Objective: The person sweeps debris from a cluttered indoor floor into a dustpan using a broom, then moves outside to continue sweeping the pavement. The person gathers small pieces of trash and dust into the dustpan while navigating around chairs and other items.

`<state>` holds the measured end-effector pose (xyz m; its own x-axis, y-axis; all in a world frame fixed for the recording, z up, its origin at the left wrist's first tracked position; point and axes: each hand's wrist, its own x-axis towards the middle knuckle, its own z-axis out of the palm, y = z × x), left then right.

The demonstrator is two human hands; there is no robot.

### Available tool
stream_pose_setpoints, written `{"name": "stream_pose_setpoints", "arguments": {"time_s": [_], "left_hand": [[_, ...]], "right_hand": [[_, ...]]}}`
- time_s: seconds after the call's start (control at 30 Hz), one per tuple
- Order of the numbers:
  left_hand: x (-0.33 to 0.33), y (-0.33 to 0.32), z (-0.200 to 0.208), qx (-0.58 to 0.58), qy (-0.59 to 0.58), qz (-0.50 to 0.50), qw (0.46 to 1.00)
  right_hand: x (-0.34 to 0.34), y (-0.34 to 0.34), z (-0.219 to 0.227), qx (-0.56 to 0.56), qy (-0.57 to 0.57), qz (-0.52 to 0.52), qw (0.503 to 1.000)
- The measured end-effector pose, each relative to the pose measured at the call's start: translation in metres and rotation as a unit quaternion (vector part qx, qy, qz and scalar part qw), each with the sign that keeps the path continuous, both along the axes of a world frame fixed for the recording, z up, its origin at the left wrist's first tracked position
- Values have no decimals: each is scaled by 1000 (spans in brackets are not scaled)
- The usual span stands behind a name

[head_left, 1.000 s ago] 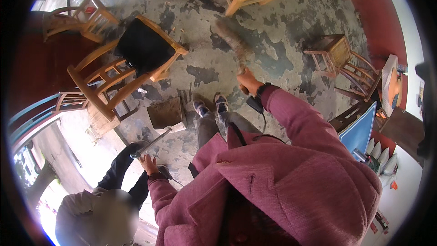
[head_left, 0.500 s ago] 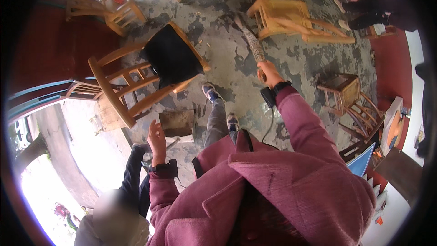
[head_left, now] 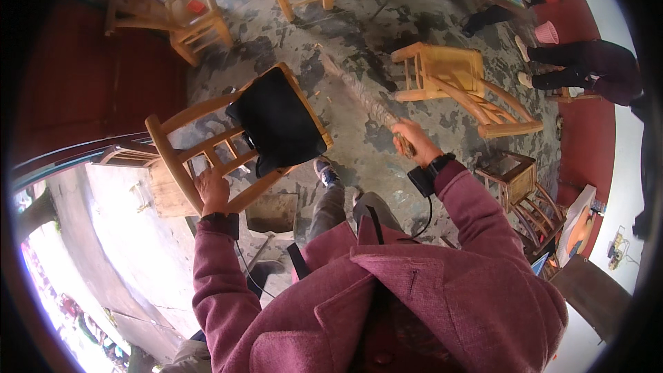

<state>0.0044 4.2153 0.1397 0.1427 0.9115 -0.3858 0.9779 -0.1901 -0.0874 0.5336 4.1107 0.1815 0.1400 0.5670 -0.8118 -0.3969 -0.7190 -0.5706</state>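
My left hand is at the backrest of a wooden chair, its fingers curled round the rails. A black cushion covers the chair's seat. My right hand grips the brown end of a long, mottled grey-white stick, which slants away over the floor toward the far left. Motion blurs the stick, and its exact kind does not show.
A yellow wooden chair stands beyond my right hand; a small brown chair is at the right. Near the left chair sits a box. A person in dark clothes is at the far right. More chairs stand at the back.
My left hand has moved forward and left onto the chair's backrest. The right hand, still holding the stick, is lower in view, and the stick tips more to the left.
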Motion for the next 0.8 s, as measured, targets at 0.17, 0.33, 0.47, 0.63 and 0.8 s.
{"name": "stream_pose_setpoints", "arguments": {"time_s": [0.17,0.33,0.47,0.63,0.8], "left_hand": [[-2,29,-18,-114,66,9,991],[-7,38,-28,-128,52,-48,989],[-12,22,-31,-119,54,-62,989],[-7,-46,-27,-109,54,-41,992],[-2,-122,-29,-156,51,62,985]], "right_hand": [[9,102,-65,18,-107,56,993],[-8,170,-163,25,-203,136,969],[-39,119,-155,43,-342,301,889],[27,97,-42,-45,-163,309,936],[58,114,-9,-46,-117,294,947]]}}
